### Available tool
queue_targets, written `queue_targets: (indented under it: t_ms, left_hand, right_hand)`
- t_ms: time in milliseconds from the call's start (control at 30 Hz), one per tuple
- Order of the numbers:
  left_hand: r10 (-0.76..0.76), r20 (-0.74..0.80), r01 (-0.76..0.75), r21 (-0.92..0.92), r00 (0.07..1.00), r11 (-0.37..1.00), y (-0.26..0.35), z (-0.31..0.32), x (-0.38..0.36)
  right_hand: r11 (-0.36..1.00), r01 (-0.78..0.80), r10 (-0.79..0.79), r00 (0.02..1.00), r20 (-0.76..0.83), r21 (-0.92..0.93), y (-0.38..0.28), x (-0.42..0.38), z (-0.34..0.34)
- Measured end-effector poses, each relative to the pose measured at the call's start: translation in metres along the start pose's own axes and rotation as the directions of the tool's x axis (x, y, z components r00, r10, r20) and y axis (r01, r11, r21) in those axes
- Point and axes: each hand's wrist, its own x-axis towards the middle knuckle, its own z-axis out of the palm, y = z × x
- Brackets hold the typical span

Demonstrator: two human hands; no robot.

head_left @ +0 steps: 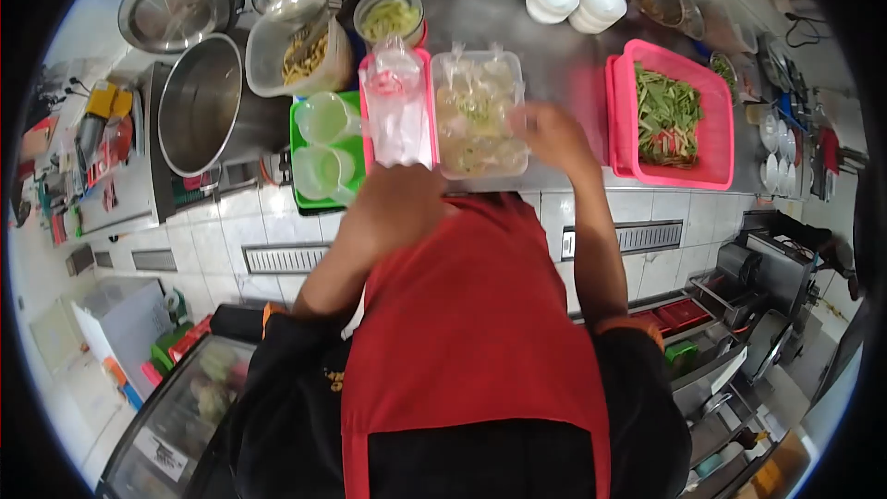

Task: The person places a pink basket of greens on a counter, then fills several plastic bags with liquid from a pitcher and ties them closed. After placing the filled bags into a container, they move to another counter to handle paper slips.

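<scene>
At twelve o'clock, near the counter's (565, 74) edge, the clear tub (524, 92) holds bags (469, 106); left hand (404, 206) and right hand (552, 136) blur, grips unclear.

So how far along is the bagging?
Done, by the look of it: several filled bags sit in the clear tub. In hand: right hand at the tub's right edge, left hand blurred by the near end of the narrow pink tray; can't tell if either holds anything. Left: probably more filling, since the plastic in that tray looks like unused bags. Total needed isn't visible.
</scene>
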Motion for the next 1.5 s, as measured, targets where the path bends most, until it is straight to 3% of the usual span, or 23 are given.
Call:
queue_targets:
  t_ms: [67,133,200,267,333,400,500,533,600,700,800,900,933,967,1000,1067,1167,1233,1300,1367,1433,1467,1500]
  left_hand:
    - [-0.034,-0.092,0.034,-0.002,0.995,0.999,-0.009,0.001,0.038]
    - [-0.117,-0.303,0.082,-0.127,0.946,0.989,-0.012,0.004,0.098]
    - [-0.214,-0.521,0.145,-0.169,0.827,0.975,-0.015,0.017,0.166]
    - [-0.21,-0.533,0.204,-0.071,0.82,0.976,-0.025,0.027,0.215]
    - [-0.213,-0.535,0.264,0.02,0.818,0.964,-0.031,0.039,0.237]
    - [-0.067,-0.593,0.242,0.221,0.803,0.945,-0.043,0.044,0.243]
    - [0.027,-0.591,0.236,0.362,0.807,0.902,-0.055,0.041,0.236]
    - [0.012,-0.595,0.25,0.356,0.804,0.9,-0.058,0.04,0.233]
    - [0.206,-0.603,0.106,0.44,0.771,0.892,-0.061,0.035,0.228]
    - [0.128,-0.533,0.193,0.506,0.836,0.841,-0.062,0.04,0.237]
    - [0.119,-0.455,0.174,0.551,0.882,0.816,-0.06,0.033,0.239]
    - [-0.019,-0.358,0.233,0.566,0.933,0.791,-0.05,0.02,0.233]
    - [-0.022,-0.357,0.234,0.564,0.934,0.792,-0.048,0.017,0.228]
    - [-0.075,-0.307,0.24,0.547,0.949,0.802,-0.048,0.013,0.222]
    - [-0.124,-0.254,0.246,0.531,0.959,0.811,-0.047,0.007,0.216]
    - [-0.143,-0.22,0.237,0.494,0.965,0.837,-0.041,-0.008,0.2]
    - [-0.152,-0.235,0.241,0.419,0.96,0.875,-0.044,-0.017,0.19]
    - [-0.136,-0.273,0.238,0.385,0.952,0.892,-0.042,-0.024,0.177]
    - [-0.115,-0.429,0.157,0.063,0.896,0.986,-0.025,-0.044,0.138]
    - [-0.167,-0.428,0.078,-0.218,0.888,0.973,-0.019,-0.043,0.098]
    - [-0.315,-0.224,0.201,-0.418,0.922,0.886,-0.015,-0.026,0.068]
    - [-0.367,-0.079,0.309,-0.395,0.927,0.865,-0.014,-0.016,0.061]
    - [-0.351,-0.1,0.294,-0.365,0.931,0.883,-0.015,-0.002,0.058]
  right_hand:
    - [0.987,0.089,-0.041,0.945,-0.325,0.133,0.001,0.039,0.015]
    - [0.998,0.04,-0.026,0.97,-0.241,0.054,0.002,0.067,0.022]
    - [0.999,0.007,-0.013,0.986,-0.165,-0.033,0.0,0.08,0.027]
    - [0.956,-0.167,0.113,0.968,-0.223,-0.242,-0.002,0.093,0.03]
    - [0.951,-0.169,0.126,0.977,-0.175,-0.26,0.003,0.102,0.029]
    - [0.946,-0.175,0.143,0.981,-0.133,-0.274,0.012,0.11,0.034]
    - [0.953,-0.055,0.032,0.996,-0.079,-0.298,0.023,0.111,0.042]
    - [0.956,0.05,-0.079,0.993,-0.086,-0.289,0.029,0.109,0.041]
    - [0.946,0.165,-0.197,0.976,-0.092,-0.279,0.027,0.113,0.034]
    - [0.96,0.133,-0.149,0.988,-0.047,-0.248,0.019,0.124,0.023]
    - [0.944,0.095,-0.117,0.992,-0.051,-0.317,0.012,0.136,0.026]
    - [0.912,0.189,-0.205,0.979,-0.006,-0.364,0.015,0.146,0.035]
    - [0.892,0.341,-0.346,0.937,0.038,-0.297,0.017,0.151,0.036]
    - [0.846,0.485,-0.482,0.873,0.07,-0.223,0.019,0.157,0.036]
    - [0.847,0.484,-0.481,0.874,0.07,-0.222,0.026,0.166,0.036]
    - [0.853,0.517,-0.522,0.845,0.116,0.078,0.039,0.176,0.033]
    - [0.93,0.352,-0.355,0.935,-0.014,-0.105,0.021,0.142,-0.001]
    - [0.94,0.326,-0.325,0.945,0.028,-0.103,0.021,0.123,0.012]
    - [0.951,0.293,-0.287,0.955,0.071,-0.102,0.016,0.116,0.028]
    - [0.947,0.149,-0.132,0.988,0.079,-0.284,0.004,0.118,0.04]
    - [0.943,0.175,-0.19,0.981,-0.026,-0.282,0.01,0.117,0.059]
    - [0.935,0.214,-0.255,0.96,-0.117,-0.282,0.011,0.116,0.064]
    - [0.932,0.216,-0.259,0.959,-0.115,-0.291,0.009,0.113,0.061]
